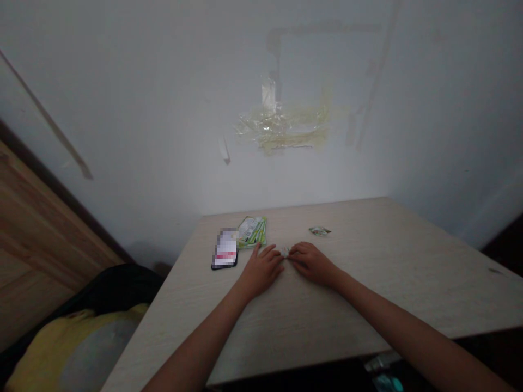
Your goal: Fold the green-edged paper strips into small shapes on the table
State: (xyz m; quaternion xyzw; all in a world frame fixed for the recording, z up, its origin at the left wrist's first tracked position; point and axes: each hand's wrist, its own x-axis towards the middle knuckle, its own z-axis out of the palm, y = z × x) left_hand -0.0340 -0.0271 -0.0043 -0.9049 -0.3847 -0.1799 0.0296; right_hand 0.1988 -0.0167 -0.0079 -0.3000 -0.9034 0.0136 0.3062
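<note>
Both of my hands meet over the table, around a small piece of green-and-white printed paper (285, 252) that looks folded. The fingertips of my left hand (263, 269) press on its left side, with the outer fingers spread toward the stack of papers. From the right, my right hand (314, 264) pinches the same piece, its fingers bent together. My fingers cover much of it. Beyond my right hand lies another folded green-and-white paper piece (319, 231). A loose stack of green-and-white printed papers (252, 231) lies just past my left hand.
A phone (225, 250) with its screen lit and blurred lies left of the stack. The pale wooden table (368, 228) meets a wall with peeling clear tape (286, 122). A yellow-and-grey soft item (90, 348) is at lower left, beside a wooden panel (36, 245).
</note>
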